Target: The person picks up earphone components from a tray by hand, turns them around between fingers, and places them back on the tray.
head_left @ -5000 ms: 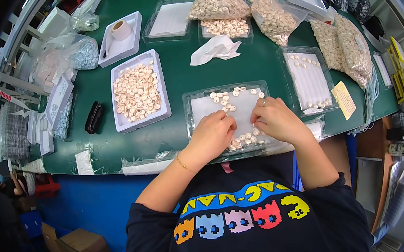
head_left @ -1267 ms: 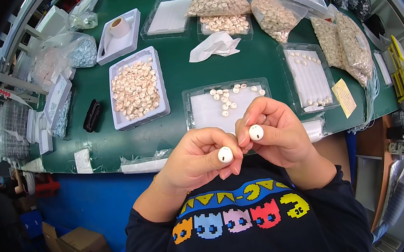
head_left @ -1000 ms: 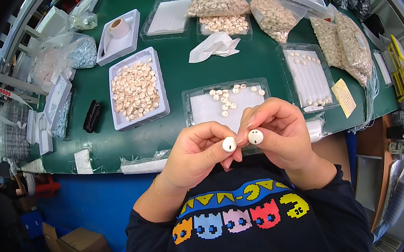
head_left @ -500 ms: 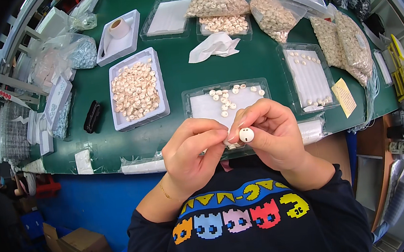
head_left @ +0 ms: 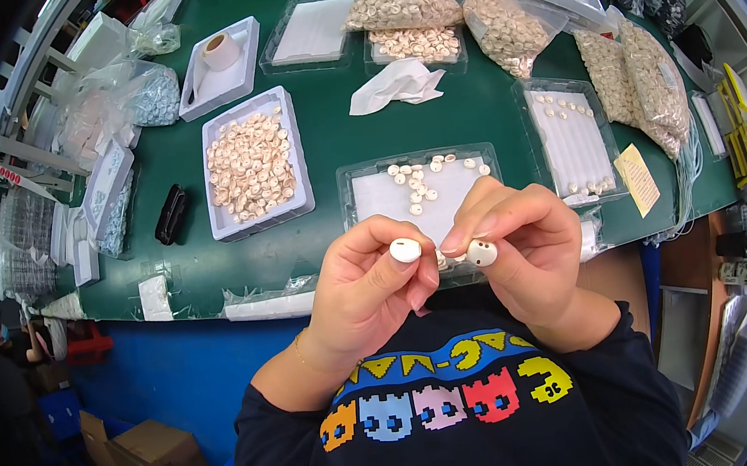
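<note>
My left hand (head_left: 362,281) pinches a white earbud shell (head_left: 405,250) with a dark slot, between thumb and fingertips. A second earbud shell (head_left: 482,252), showing small dark holes, is gripped by the thumb and fingers of my right hand (head_left: 540,256). The two shells are apart, side by side in front of my chest. Just beyond my hands lies a clear tray (head_left: 376,198) with a white liner. Loose earbud shells (head_left: 415,198) are scattered over its far part, and a few more show near its front edge, partly hidden by my hands.
Left of centre stands a white tray (head_left: 304,190) heaped with shells. A lined tray (head_left: 569,144) with rows of shells is at right. Bags of shells (head_left: 506,23), crumpled white paper (head_left: 394,86), a tape roll (head_left: 221,52) and a black object (head_left: 171,215) lie around the green table.
My hands have moved apart from where they nearly met. The left hand has turned, bringing its earbud shell into sight; the right hand's shell has shifted right and tilted.
</note>
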A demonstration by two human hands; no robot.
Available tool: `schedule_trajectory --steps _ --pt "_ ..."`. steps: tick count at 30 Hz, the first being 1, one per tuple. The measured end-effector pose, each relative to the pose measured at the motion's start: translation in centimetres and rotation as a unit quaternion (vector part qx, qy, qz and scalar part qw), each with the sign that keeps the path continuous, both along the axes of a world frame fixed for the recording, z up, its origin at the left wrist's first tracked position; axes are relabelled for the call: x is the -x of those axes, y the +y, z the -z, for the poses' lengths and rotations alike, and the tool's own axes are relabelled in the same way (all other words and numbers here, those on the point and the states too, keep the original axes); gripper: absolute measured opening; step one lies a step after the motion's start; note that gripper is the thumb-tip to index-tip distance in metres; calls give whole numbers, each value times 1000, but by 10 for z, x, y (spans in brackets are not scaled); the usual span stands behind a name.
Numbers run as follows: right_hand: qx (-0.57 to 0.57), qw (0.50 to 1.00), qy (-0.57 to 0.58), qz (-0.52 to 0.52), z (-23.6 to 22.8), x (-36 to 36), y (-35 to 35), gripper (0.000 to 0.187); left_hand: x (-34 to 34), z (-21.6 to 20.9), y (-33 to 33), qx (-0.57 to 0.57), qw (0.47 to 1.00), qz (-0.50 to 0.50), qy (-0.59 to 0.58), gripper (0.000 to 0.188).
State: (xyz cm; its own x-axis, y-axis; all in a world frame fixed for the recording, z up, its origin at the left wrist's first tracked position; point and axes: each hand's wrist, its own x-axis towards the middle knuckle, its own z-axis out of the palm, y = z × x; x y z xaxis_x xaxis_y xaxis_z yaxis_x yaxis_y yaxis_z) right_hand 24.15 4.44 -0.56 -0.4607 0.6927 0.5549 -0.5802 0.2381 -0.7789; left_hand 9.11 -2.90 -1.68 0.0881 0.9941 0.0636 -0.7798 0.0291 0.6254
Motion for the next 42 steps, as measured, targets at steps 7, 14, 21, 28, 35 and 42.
schedule_trajectory --steps 7,14,21,28,35,42 --pt "-123 987 -65 80 -9 4 0 24 -2 -1 -1 17 1000 9 -6 14" --pt "-197 968 -96 122 -9 0 1 24 -2 -3 0 -8 1000 -2 -1 14" --pt "-97 992 -38 68 -1 -5 5 19 -2 -2 2 -28 999 17 -17 16" --pt "184 981 15 -51 -3 2 -5 11 -2 -2 1 -36 999 22 -16 15" --pt "378 901 72 -202 5 1 0 12 -1 -1 1 -27 999 23 -26 12" --pt "246 965 8 -87 7 4 3 8 4 -1 3 13 999 42 -10 12"
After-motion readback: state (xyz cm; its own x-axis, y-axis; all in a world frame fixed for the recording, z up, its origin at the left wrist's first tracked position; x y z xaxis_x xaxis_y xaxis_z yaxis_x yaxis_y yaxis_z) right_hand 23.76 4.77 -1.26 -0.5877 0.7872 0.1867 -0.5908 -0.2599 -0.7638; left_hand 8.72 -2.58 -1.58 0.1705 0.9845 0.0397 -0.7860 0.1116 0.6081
